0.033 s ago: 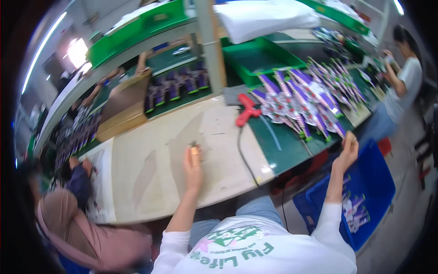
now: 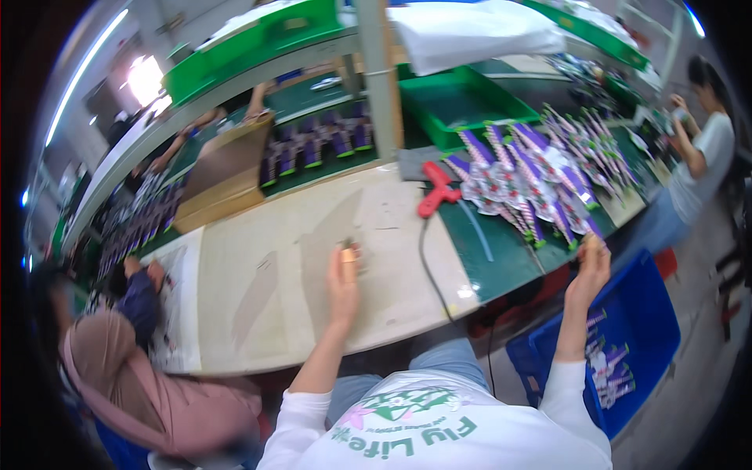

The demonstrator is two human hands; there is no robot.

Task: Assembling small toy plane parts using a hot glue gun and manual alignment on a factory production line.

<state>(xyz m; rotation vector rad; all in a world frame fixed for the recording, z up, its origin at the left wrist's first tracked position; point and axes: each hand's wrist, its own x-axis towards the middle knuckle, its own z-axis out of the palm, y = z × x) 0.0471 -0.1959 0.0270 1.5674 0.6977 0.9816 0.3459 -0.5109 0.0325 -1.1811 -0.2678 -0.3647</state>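
Note:
My left hand point(image 2: 342, 294) hovers above the pale board on the table. Its fingers are closed around a small dark-tipped thing, and a tan-orange cylinder shape point(image 2: 349, 270) shows at the fingers; I cannot tell whether it is a finger cover or part of what is held. At the right edge of the table, my right hand point(image 2: 589, 274) pinches the near end of a purple strip piece point(image 2: 594, 228). That piece lies at the edge of a heap of purple, green-ended and pink-striped pieces point(image 2: 521, 176) with white, red-spotted parts. A red glue gun point(image 2: 439, 190) rests left of the heap.
A blue bin point(image 2: 646, 321) with several pieces stands on the floor at my right. Behind the heap sits a green tray point(image 2: 470, 98). A cardboard box point(image 2: 223, 176) and rows of purple pieces point(image 2: 313, 145) are farther left. One co-worker point(image 2: 157, 384) sits at left, another point(image 2: 705, 149) at far right.
The whole view has shifted slightly, so things appear farther right. Against the table, my right hand has come a little to the left and nearer; my left hand stays about where it was.

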